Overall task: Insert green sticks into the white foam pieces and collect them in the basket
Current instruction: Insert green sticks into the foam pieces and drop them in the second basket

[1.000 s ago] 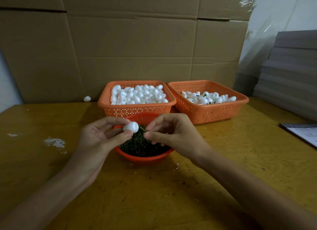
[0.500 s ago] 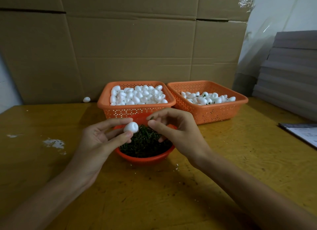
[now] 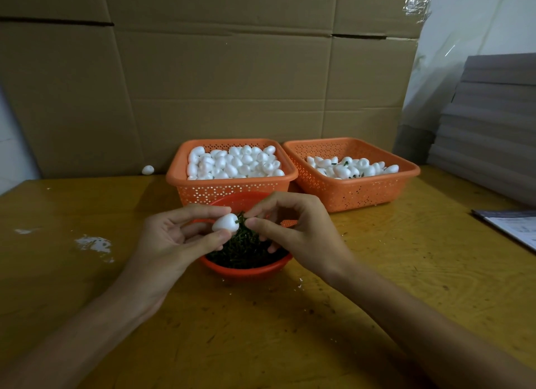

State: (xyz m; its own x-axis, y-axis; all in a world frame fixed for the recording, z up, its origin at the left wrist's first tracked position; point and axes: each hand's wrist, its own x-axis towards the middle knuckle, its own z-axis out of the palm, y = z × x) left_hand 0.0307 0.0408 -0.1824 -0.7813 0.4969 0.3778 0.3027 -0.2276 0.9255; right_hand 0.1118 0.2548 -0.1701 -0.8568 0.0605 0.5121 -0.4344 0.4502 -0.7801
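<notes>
My left hand [image 3: 177, 237] pinches a white foam piece [image 3: 224, 223] between thumb and fingers above a round red bowl [image 3: 246, 268] full of green sticks [image 3: 246, 249]. My right hand [image 3: 293, 229] pinches a short green stick [image 3: 240, 219] whose tip meets the foam piece's right end. Behind the bowl stands an orange basket [image 3: 232, 185] heaped with plain foam pieces. To its right a second orange basket [image 3: 356, 188] holds a smaller layer of foam pieces, some showing green sticks.
A loose foam piece [image 3: 148, 170] lies at the back left against the cardboard wall [image 3: 232, 84]. White smears [image 3: 92, 243] mark the yellow table [image 3: 406, 272] on the left. Stacked grey boards [image 3: 493, 127] and a paper sheet [image 3: 516, 229] sit at the right.
My right hand rose from the bowl of sticks and brought a green stick against the foam piece. My left hand kept holding the foam piece in nearly the same place.
</notes>
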